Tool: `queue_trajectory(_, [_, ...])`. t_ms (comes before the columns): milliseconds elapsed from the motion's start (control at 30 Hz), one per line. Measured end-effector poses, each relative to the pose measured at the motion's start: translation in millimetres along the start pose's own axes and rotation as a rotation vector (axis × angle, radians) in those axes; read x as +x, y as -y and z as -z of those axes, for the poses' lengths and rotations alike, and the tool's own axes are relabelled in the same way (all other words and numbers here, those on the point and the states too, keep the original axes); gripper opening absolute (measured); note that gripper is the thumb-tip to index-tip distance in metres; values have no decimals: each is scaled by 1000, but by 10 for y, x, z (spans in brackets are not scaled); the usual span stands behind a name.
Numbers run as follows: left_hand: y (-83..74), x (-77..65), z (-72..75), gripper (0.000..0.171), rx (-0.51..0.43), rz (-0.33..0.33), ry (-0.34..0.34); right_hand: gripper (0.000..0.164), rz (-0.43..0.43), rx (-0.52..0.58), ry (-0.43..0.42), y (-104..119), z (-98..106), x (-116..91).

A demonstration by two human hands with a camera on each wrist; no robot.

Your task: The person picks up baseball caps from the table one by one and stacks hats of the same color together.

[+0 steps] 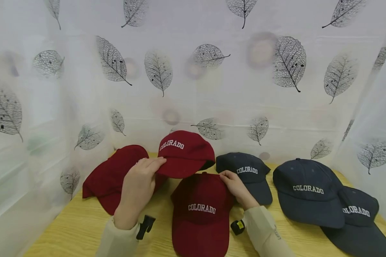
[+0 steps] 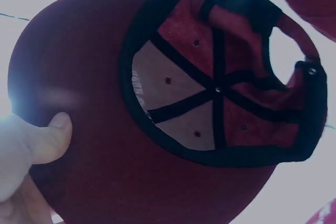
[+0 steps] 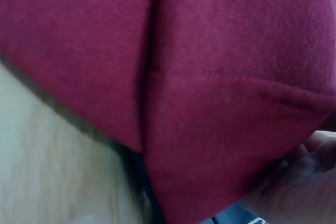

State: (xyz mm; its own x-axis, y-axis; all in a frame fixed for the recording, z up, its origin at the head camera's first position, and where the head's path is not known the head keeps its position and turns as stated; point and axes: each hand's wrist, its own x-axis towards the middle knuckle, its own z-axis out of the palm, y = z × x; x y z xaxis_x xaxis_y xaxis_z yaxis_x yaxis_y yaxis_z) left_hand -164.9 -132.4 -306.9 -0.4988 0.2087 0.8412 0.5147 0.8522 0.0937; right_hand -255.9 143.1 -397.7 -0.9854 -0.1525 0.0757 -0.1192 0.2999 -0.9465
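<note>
My left hand (image 1: pixel 138 185) pinches the brim of a red baseball cap (image 1: pixel 184 148) lettered COLORADO, held up at the back of the table. In the left wrist view, my thumb lies on the underside of that cap's brim (image 2: pixel 89 166), and the hollow crown with its dark seam tape and rear strap opening shows. A second red COLORADO cap (image 1: pixel 201 228) lies in front, its brim toward me. My right hand (image 1: pixel 234 184) grips the rear right edge of this cap's crown. In the right wrist view, the fingers are partly hidden behind the red cloth (image 3: pixel 210 119).
Another red cap (image 1: pixel 114 175) lies on the left, partly behind my left hand. Navy COLORADO caps stand on the right: one (image 1: pixel 244 167) beside my right hand, another (image 1: pixel 305 192) overlapping a third (image 1: pixel 360 217). A leaf-print curtain (image 1: pixel 193 96) hangs behind the wooden table (image 1: pixel 67 232).
</note>
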Motion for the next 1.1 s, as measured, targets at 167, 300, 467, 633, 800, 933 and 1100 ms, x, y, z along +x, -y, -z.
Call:
queue_trajectory(167, [-123, 26, 160, 25, -11, -19, -76, 18, 6, 11, -10, -23, -10, 9])
queue_trajectory(300, [-220, 40, 272, 22, -29, -36, -155, 18, 5, 13, -10, -26, -4, 11])
queue_trajectory(467, [-315, 29, 393, 17, -40, -86, -240, 16, 10, 21, 7, -25, 7, 0])
queue_trajectory(633, [-425, 13, 493, 19, -29, -137, -261, 15, 31, 32, 25, -32, 24, -11])
queue_trajectory(800, [-532, 23, 509, 25, -42, -181, -254, 14, 58, 53, 41, -35, 46, -24])
queue_trajectory(933, [-570, 22, 466, 19, -70, -200, -225, 21, 82, 82, 73, -40, 70, -41])
queue_trajectory(1100, [-584, -1, 378, 14, -63, -195, -150, 31, 75, 124, 118, -32, 98, -67])
